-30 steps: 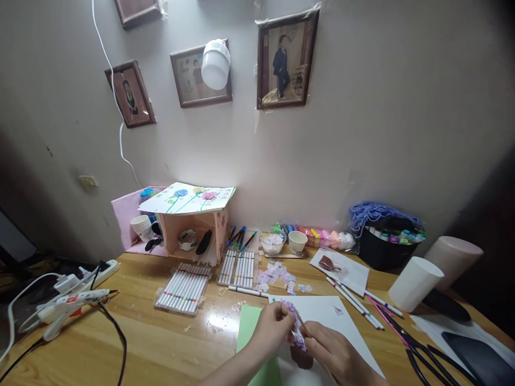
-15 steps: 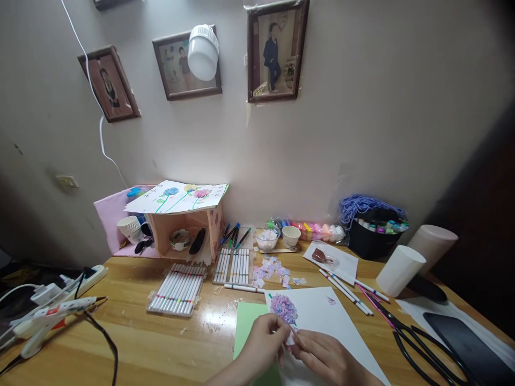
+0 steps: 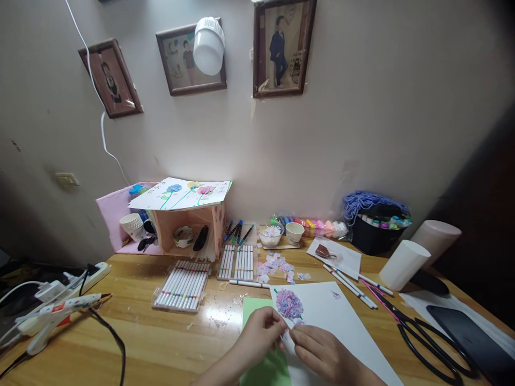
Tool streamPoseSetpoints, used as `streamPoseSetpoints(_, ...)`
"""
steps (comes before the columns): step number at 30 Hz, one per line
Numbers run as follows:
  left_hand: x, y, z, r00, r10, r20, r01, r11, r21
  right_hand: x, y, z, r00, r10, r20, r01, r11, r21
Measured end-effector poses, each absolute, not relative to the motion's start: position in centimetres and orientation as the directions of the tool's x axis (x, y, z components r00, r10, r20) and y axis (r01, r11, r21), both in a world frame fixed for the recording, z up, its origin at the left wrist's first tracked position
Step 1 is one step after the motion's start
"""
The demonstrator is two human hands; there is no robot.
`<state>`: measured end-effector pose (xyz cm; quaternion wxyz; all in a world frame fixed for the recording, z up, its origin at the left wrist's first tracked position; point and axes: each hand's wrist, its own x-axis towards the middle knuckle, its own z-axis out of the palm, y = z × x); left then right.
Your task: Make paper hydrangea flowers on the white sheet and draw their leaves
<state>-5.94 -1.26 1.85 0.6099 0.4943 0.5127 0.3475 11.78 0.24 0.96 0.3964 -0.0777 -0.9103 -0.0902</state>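
Observation:
Just below a purple-pink paper flower, my left hand and my right hand are close together with fingers pinched. Between their fingertips shows a small pale purple scrap of paper, partly hidden by the fingers. Both hands are over a white sheet, on which the flower sits near the upper left corner. Under the sheet's left side a green sheet sticks out, and my left forearm crosses it.
Loose purple paper scraps lie beyond the sheet, near a glass bowl and a paper cup. Marker sets stand left. Black-handled scissors and a phone lie right. A glue gun rests far left.
The fingertips of my hands have moved slightly apart around the small paper scrap. The whole view has shifted a little, so the table items appear slightly further right.

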Motion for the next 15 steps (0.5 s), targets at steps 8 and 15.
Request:
streamPoseSetpoints(8,-5.6,-1.0,1.4,0.159,0.969,-0.188,0.116,0.17,0.979,14.7,-0.4,-0.2,-0.623,0.236,0.746,0.258,0.962,-0.089)
streamPoseSetpoints(15,-4.7,-2.3,0.1,0.324,0.902,-0.286,0.14,0.253,0.957,16.3,-0.2,-0.9,-0.647,0.34,0.682,0.264,0.939,-0.218)
